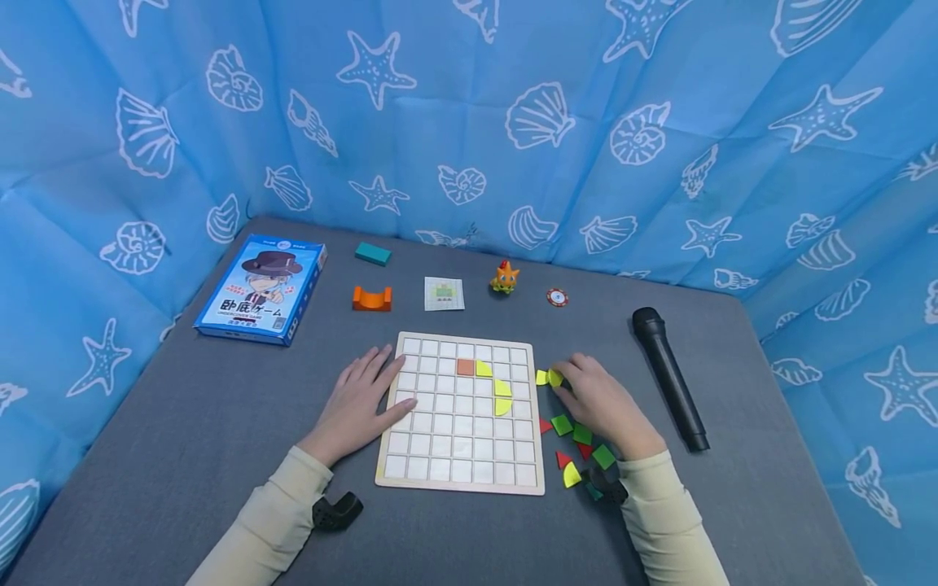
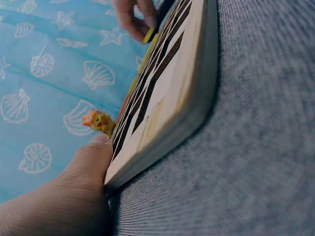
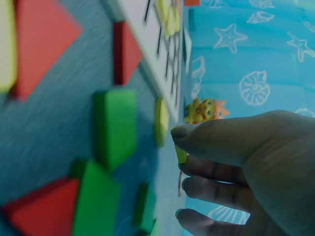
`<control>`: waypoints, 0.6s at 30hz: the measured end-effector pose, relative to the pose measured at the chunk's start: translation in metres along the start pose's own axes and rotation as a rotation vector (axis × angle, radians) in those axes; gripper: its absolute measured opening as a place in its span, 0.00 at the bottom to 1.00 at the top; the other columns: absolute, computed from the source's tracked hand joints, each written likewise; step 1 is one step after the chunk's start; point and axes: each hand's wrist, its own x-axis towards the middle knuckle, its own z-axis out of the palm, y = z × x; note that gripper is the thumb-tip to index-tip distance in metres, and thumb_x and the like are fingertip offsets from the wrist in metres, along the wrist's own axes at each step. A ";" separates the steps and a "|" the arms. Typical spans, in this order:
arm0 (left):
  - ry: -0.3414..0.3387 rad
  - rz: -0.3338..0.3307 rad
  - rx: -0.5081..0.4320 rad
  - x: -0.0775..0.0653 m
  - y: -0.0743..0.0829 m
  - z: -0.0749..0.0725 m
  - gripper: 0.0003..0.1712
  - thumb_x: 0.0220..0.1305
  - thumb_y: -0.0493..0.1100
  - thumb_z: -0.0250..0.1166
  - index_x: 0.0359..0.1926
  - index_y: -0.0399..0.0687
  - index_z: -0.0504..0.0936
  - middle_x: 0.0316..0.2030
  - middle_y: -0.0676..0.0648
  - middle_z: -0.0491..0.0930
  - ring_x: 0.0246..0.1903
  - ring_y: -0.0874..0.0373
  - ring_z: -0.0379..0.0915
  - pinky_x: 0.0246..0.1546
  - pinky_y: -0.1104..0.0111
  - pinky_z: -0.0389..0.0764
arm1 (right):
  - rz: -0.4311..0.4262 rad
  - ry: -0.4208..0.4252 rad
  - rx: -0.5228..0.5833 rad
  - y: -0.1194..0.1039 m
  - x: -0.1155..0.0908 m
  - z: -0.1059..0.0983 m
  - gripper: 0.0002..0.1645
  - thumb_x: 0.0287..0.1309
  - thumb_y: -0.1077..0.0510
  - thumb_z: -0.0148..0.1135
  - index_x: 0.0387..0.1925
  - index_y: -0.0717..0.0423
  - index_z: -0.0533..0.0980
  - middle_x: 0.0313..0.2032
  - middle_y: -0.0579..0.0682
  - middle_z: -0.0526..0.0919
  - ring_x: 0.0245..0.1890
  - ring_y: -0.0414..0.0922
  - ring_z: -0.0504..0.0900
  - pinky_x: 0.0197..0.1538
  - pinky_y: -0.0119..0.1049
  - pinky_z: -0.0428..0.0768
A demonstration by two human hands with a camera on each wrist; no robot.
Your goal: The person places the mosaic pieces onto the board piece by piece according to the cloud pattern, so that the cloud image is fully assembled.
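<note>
A wooden grid board with white squares lies flat in the middle of the table. My left hand rests along its left edge, fingers extended and thumb on the rim. Just off the board's right edge, my right hand pinches a yellow tile between thumb and index finger. Beside that tile lies another yellow piece. On the grid are an orange square and yellow rounded tiles, one beside the square, the others lower right, an upper one and a lower one.
Loose green tiles, red triangles and a yellow tile lie right of the board. A black microphone is farther right. Behind stand a blue box, orange block, teal block, pattern card, toy figure and chip.
</note>
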 end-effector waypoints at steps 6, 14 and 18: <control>-0.027 -0.016 0.003 0.000 0.000 -0.002 0.45 0.64 0.72 0.49 0.74 0.54 0.56 0.74 0.44 0.51 0.73 0.45 0.43 0.70 0.46 0.46 | -0.022 0.002 0.045 -0.024 0.012 -0.006 0.20 0.57 0.58 0.66 0.51 0.59 0.77 0.40 0.52 0.77 0.35 0.43 0.71 0.34 0.36 0.76; -0.022 -0.011 0.001 -0.001 -0.003 0.000 0.45 0.64 0.72 0.48 0.74 0.55 0.56 0.74 0.44 0.51 0.73 0.45 0.43 0.69 0.45 0.47 | -0.123 0.017 0.093 -0.061 0.041 -0.004 0.19 0.58 0.58 0.64 0.51 0.57 0.77 0.42 0.50 0.77 0.39 0.42 0.75 0.40 0.36 0.80; -0.022 -0.003 0.002 0.000 -0.004 0.001 0.45 0.64 0.73 0.47 0.74 0.56 0.55 0.74 0.45 0.50 0.73 0.46 0.43 0.70 0.46 0.47 | -0.167 0.020 0.096 -0.073 0.054 0.001 0.18 0.59 0.58 0.64 0.51 0.57 0.77 0.41 0.49 0.77 0.38 0.41 0.75 0.39 0.35 0.79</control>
